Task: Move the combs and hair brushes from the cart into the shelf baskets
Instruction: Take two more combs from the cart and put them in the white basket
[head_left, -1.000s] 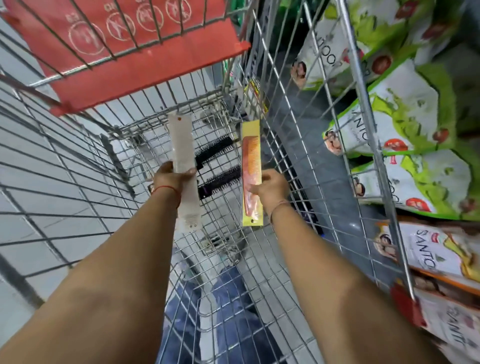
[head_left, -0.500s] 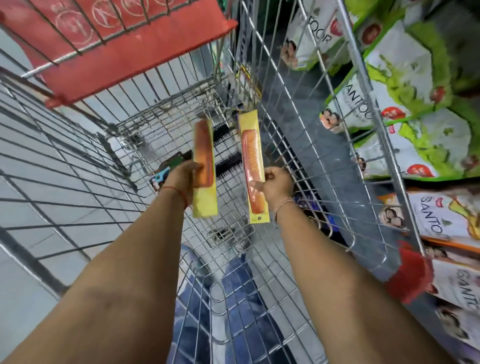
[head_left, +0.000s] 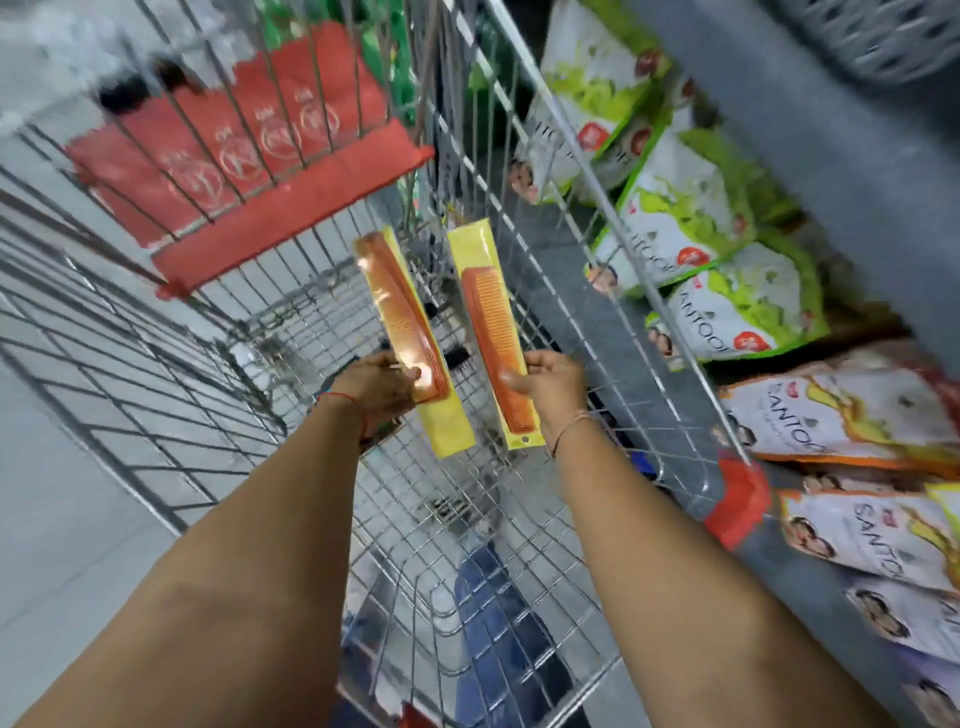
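Both my hands are raised inside the wire cart (head_left: 171, 364). My left hand (head_left: 382, 387) grips an orange comb in a yellow sleeve (head_left: 402, 317), tilted with its top leaning left. My right hand (head_left: 545, 387) holds a second orange comb in yellow packaging (head_left: 491, 332), nearly upright beside the first; the two packs are apart. Black hair brushes (head_left: 457, 358) lie on the cart floor, mostly hidden behind the combs. A grey perforated shelf basket (head_left: 893, 41) shows at the top right corner.
The cart's red child-seat flap (head_left: 249, 171) hangs at its far end. To the right, shelves hold green and white packets (head_left: 691, 208) and orange and white packets (head_left: 841, 415). The cart's right wire wall (head_left: 597, 291) stands between my hands and the shelf.
Both combs have risen higher in the cart. The left pack turned from its pale back to its orange front. My view swung up and right, bringing the grey basket into view.
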